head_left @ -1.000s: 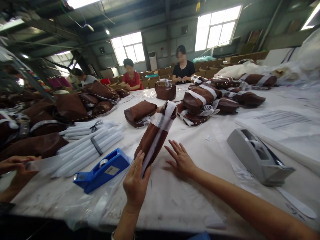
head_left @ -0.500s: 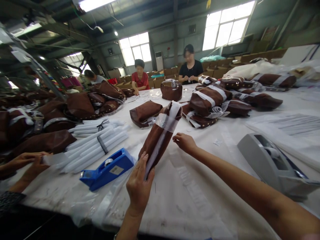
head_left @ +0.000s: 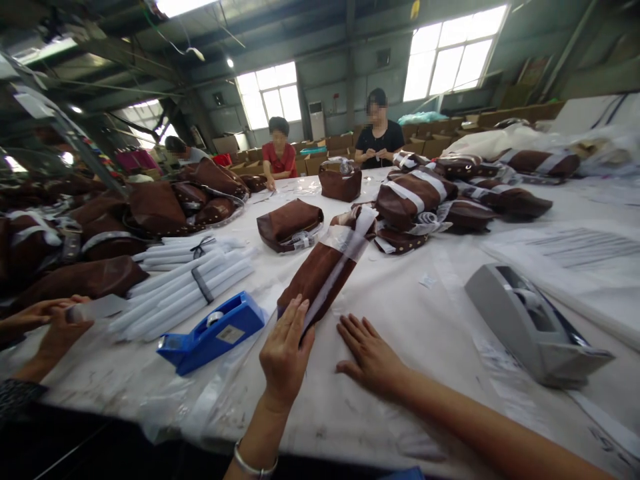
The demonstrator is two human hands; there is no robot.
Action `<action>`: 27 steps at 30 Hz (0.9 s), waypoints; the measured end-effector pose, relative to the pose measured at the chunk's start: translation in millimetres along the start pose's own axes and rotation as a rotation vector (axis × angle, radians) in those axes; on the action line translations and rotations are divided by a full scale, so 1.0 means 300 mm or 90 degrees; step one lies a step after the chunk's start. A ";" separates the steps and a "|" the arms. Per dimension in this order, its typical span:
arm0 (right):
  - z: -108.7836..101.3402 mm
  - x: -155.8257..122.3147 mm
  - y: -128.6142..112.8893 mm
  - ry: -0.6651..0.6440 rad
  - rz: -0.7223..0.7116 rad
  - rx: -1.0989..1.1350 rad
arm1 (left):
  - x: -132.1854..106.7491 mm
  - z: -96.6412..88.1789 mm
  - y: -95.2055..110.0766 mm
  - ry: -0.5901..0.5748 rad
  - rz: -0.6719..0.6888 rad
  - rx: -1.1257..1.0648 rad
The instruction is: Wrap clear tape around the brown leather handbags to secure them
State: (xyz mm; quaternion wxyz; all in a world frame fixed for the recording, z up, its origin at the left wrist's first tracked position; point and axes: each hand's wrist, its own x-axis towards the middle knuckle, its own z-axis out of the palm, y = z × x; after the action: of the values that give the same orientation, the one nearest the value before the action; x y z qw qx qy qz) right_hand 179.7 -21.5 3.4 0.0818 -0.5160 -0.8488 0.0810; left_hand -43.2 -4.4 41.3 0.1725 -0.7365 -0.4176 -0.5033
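My left hand (head_left: 287,353) is closed on the near end of a brown bag (head_left: 320,277), which is held tilted above the table. A white strip runs along the bag's side, and clear wrap and white paper circle its far end. Just right of the bag, my right hand (head_left: 367,353) is over the white table cover with its fingers spread and nothing in them. To the left of my left hand lies a blue tape dispenser (head_left: 213,333). A grey tape dispenser (head_left: 535,327) stands at the right, beyond my right forearm.
White rolled tubes (head_left: 190,293) lie in bundles at the left. Brown bags are heaped on the left and at the back right (head_left: 415,193); one bag (head_left: 290,223) lies mid-table. A co-worker's hands (head_left: 55,327) are at the left edge. Two people sit across the table.
My right hand has come down and nearer to me, its fingers now spread by the cover. The bag in my left hand has tipped further to the right.
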 end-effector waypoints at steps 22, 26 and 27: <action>-0.407 0.274 0.058 -0.007 0.020 -0.045 | -0.228 0.010 0.193 -0.076 0.220 -0.097; -0.368 0.485 0.068 -0.175 0.081 -0.136 | -0.237 0.025 0.186 -0.062 0.219 -0.090; -0.352 0.519 0.062 -0.190 0.098 -0.160 | -0.240 0.030 0.184 -0.062 0.215 -0.087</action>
State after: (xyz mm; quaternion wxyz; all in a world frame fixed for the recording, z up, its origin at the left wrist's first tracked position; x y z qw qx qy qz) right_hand 148.5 131.1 110.7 -0.1166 -0.5675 -0.8131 0.0558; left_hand -4.7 -63.0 -17.2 0.1837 -0.8299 -0.2606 -0.4578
